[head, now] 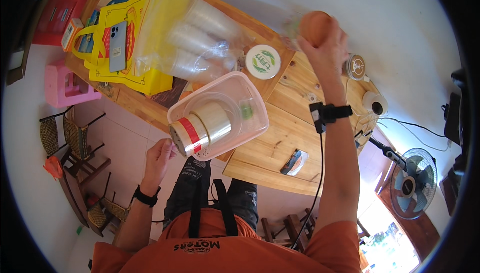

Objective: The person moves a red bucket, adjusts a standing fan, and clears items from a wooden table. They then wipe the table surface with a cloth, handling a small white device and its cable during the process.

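At the upper right, my right hand grips a rounded terracotta-coloured object, whose exact kind is blurred. My left hand pinches the near-left rim of a pink plastic tub; the rolls partly hide this edge. The tub overhangs the table's near edge. Inside it, a wide roll with a red band leans end to end against a paler, shiny roll. Round clear plastic shows behind them, beside a small green patch. A white round lid with green leaf print lies beyond the tub.
Left on the wooden table are a yellow bag, a phone and bagged clear plastic cups. Rightward stand a lidded jar and a white roll. A cable runs from my right wrist. A fan stands far right.
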`<action>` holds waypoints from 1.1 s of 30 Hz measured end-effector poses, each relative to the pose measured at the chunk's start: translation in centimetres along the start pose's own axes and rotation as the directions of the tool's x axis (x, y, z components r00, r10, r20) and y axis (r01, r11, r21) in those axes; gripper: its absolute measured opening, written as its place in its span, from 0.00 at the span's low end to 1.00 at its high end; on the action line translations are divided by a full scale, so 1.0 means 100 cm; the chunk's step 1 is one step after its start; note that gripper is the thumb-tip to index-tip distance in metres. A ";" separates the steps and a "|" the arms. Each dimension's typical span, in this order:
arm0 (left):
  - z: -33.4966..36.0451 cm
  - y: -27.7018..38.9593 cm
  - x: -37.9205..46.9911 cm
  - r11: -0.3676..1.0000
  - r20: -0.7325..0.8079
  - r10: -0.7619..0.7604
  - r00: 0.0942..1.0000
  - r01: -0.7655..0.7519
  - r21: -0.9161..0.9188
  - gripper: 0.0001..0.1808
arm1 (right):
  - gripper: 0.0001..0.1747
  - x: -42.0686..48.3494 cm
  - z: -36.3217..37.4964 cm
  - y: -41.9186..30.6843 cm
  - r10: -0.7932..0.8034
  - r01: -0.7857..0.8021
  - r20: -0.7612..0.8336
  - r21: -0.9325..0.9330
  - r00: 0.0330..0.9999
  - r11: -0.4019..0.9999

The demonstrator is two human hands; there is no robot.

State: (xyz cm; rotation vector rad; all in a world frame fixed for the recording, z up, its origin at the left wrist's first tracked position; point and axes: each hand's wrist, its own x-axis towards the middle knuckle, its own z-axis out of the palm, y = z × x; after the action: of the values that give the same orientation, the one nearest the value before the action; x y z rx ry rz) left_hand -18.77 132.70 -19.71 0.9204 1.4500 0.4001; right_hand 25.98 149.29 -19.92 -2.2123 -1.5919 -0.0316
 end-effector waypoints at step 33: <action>-0.007 -0.009 -0.010 0.995 -0.078 0.018 0.997 -0.011 0.100 0.19 | 0.41 0.000 -0.010 0.091 -0.038 0.033 -0.219 -0.028 0.975 0.999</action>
State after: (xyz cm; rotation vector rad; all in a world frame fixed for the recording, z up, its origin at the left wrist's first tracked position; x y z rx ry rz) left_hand -19.81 131.58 -19.61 1.0047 1.5474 0.3817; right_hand 34.52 146.52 -21.85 -2.1142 -1.5156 -0.2970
